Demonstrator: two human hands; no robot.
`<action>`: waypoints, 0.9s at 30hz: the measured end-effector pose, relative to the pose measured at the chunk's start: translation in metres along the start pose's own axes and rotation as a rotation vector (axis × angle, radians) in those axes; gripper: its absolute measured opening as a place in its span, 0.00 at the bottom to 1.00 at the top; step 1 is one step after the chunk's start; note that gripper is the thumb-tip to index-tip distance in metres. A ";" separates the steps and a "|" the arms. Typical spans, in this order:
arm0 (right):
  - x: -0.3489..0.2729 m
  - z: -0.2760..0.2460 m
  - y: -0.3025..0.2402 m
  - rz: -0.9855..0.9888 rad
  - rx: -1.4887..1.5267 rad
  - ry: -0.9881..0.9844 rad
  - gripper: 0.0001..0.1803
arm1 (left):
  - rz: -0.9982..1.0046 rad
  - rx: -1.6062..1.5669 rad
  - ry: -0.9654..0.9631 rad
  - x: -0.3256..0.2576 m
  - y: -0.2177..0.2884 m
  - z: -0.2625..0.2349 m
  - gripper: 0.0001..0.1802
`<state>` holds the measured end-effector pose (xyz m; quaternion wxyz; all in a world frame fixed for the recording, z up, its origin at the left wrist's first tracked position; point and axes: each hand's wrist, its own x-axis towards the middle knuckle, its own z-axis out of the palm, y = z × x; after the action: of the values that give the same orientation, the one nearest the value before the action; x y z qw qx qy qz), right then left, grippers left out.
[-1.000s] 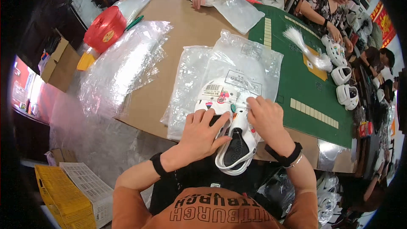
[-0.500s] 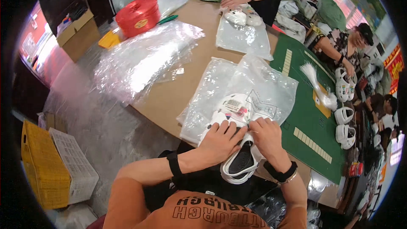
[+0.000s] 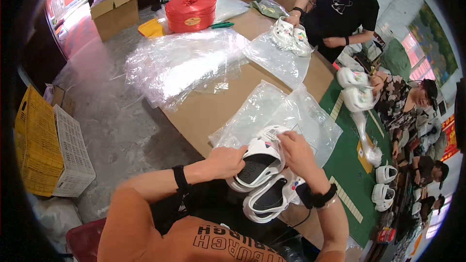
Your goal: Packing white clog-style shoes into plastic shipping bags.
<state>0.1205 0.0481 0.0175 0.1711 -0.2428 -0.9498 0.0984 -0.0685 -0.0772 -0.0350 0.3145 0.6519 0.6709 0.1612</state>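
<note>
Two white clogs with black insoles lie side by side in front of me, their heels toward my body: a left clog (image 3: pixel 253 167) and a right clog (image 3: pixel 268 197). My left hand (image 3: pixel 224 162) is closed on the outer side of the left clog. The fingers of my right hand (image 3: pixel 297 151) curl over the toe end between the clogs, next to a small paper tag (image 3: pixel 270 136); part of their grip is hidden. Small coloured charms decorate the uppers. Beneath the toes, a clear plastic bag (image 3: pixel 262 104) lies flat on the brown table (image 3: pixel 194 116).
A stack of clear bags (image 3: pixel 184 63) and a red ribbon roll (image 3: pixel 191 12) lie far left. Across the table a person holds white clogs (image 3: pixel 290 36); another handles a white pair (image 3: pixel 357 94) over the green mat (image 3: pixel 340 165). Yellow crate (image 3: pixel 36 145) stands on the floor.
Both clogs have turned so their openings show, and my left hand has moved to the outer side. The co-worker at right has brought a white pair over the mat; the far one lifts clogs.
</note>
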 end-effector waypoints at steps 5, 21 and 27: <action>0.046 0.030 0.026 0.033 -0.127 -0.260 0.14 | 0.167 0.153 0.183 0.001 0.013 -0.011 0.20; 0.100 0.048 0.005 -0.093 -0.389 -0.565 0.06 | 0.547 0.401 0.434 0.015 0.013 -0.007 0.25; 0.086 0.044 0.010 -0.079 -0.383 -0.401 0.06 | 0.530 0.364 0.397 0.018 0.014 -0.003 0.26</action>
<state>0.0376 0.0945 -0.0016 -0.0655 -0.2091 -0.9747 -0.0438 -0.0586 -0.0572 -0.0275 0.0046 0.8042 0.5445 0.2384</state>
